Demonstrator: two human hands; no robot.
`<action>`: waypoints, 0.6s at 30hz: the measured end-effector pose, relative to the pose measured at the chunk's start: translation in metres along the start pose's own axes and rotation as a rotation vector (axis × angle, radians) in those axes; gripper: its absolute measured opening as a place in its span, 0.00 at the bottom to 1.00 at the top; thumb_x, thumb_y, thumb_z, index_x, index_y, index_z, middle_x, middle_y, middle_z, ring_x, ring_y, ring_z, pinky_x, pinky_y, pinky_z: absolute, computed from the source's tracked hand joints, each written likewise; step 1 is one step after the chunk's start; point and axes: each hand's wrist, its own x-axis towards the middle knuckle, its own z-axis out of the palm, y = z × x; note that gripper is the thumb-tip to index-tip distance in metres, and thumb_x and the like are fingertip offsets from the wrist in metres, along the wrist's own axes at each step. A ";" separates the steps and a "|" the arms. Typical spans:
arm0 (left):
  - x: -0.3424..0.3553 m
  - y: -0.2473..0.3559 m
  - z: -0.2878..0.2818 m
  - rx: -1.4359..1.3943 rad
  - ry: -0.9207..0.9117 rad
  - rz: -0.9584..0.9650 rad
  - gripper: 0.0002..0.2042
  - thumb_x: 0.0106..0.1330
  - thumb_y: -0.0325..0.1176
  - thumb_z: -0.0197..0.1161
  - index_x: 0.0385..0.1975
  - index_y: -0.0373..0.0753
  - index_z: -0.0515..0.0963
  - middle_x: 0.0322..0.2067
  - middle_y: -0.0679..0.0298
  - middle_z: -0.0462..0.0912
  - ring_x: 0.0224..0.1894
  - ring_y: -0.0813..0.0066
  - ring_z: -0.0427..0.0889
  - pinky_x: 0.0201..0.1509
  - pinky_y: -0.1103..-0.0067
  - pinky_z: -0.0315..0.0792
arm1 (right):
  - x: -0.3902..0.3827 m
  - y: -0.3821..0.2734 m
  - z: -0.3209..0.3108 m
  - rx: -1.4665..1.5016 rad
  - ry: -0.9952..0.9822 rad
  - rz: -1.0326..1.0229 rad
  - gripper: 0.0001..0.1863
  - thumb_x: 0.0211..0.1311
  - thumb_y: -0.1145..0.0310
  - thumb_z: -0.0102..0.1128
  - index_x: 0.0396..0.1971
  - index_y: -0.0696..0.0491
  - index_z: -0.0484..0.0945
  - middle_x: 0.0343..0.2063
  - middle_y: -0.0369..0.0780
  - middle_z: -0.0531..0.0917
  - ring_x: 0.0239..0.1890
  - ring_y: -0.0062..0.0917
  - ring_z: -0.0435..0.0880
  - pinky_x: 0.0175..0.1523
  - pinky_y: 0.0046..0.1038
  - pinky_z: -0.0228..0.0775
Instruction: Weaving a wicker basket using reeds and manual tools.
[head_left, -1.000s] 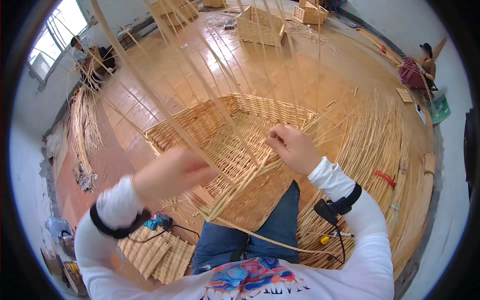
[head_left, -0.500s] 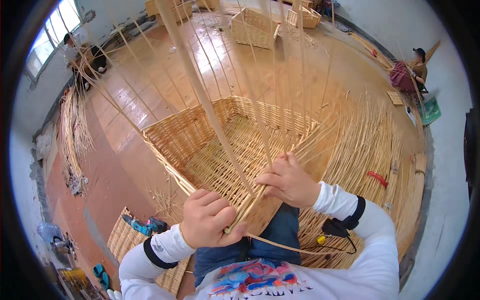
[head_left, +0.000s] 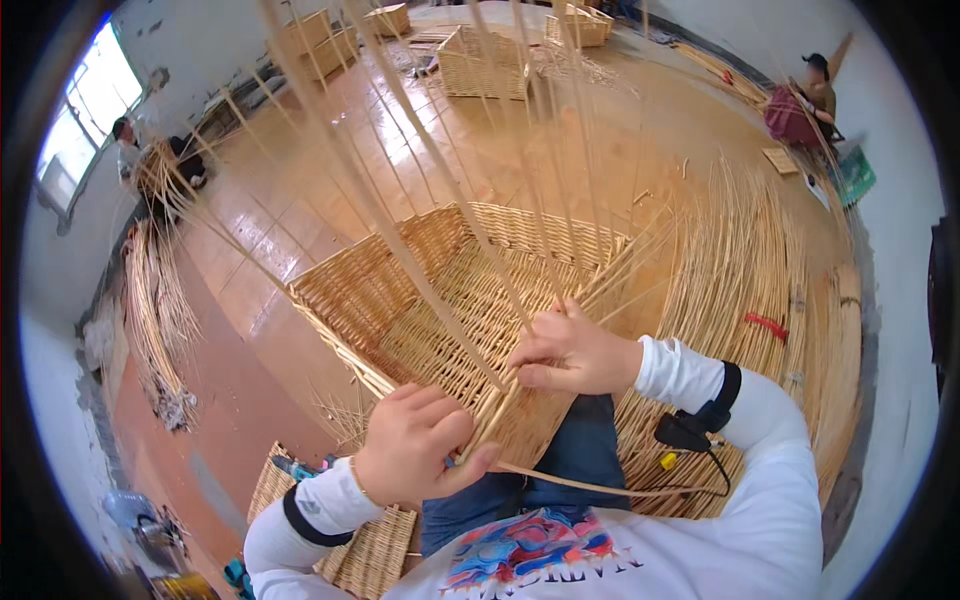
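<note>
An unfinished rectangular wicker basket (head_left: 350, 300) sits in front of my lap, its near corner toward me. Tall upright rods (head_left: 430, 292) rise from its rim and lean up past the top of the view. My left hand (head_left: 415, 445) is closed over the rim at the near corner, thumb pressed low on the outside. A long loose rod (head_left: 600, 487) curves away to the right from beside that thumb. Farther along the right-hand rim, my right hand (head_left: 575, 350) grips the edge and the base of a rod, fingers bent. Its fingertips are partly hidden.
Long rods (head_left: 735, 260) lie on the floor at right, with a red tie (head_left: 766, 325). Woven panels (head_left: 375, 550) and a drill (head_left: 295, 467) are at lower left. People sit at far left (head_left: 128, 150) and far right (head_left: 818, 95). Baskets (head_left: 485, 65) stand at the back.
The whole view has shifted slightly. Both hands keep their grips on the rim, and the upright rods reach a little farther left in the picture.
</note>
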 end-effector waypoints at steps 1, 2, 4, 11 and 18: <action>0.005 0.004 -0.010 -0.032 -0.121 -0.040 0.15 0.55 0.40 0.67 0.16 0.41 0.70 0.16 0.64 0.70 0.19 0.68 0.73 0.22 0.74 0.65 | 0.000 0.000 -0.001 0.020 -0.020 0.022 0.19 0.66 0.48 0.51 0.40 0.46 0.82 0.32 0.34 0.79 0.43 0.28 0.74 0.55 0.43 0.51; 0.012 0.009 -0.019 -0.168 -0.021 -0.208 0.11 0.56 0.37 0.67 0.21 0.38 0.74 0.18 0.62 0.73 0.21 0.66 0.76 0.25 0.74 0.69 | 0.000 0.001 -0.001 0.036 -0.038 0.021 0.20 0.66 0.47 0.50 0.40 0.46 0.82 0.32 0.34 0.80 0.44 0.28 0.74 0.55 0.44 0.51; 0.030 0.019 -0.038 -0.427 0.180 -0.428 0.07 0.59 0.31 0.64 0.30 0.33 0.77 0.23 0.57 0.78 0.25 0.64 0.80 0.31 0.73 0.74 | 0.001 0.001 0.000 0.052 -0.050 0.064 0.21 0.66 0.46 0.49 0.40 0.46 0.82 0.33 0.33 0.80 0.45 0.28 0.74 0.56 0.46 0.50; 0.113 0.053 -0.035 -0.275 -0.227 0.161 0.08 0.62 0.22 0.61 0.41 0.32 0.78 0.31 0.61 0.81 0.26 0.75 0.80 0.32 0.79 0.75 | -0.008 -0.017 0.004 0.234 0.046 0.011 0.24 0.66 0.42 0.48 0.44 0.45 0.82 0.38 0.35 0.83 0.53 0.31 0.74 0.62 0.61 0.42; 0.072 0.031 -0.039 -0.834 0.218 -0.528 0.04 0.65 0.22 0.57 0.37 0.31 0.77 0.32 0.60 0.81 0.27 0.76 0.80 0.28 0.80 0.74 | -0.011 -0.008 -0.008 0.087 -0.074 0.091 0.23 0.65 0.40 0.45 0.41 0.41 0.82 0.39 0.32 0.83 0.52 0.30 0.75 0.60 0.57 0.48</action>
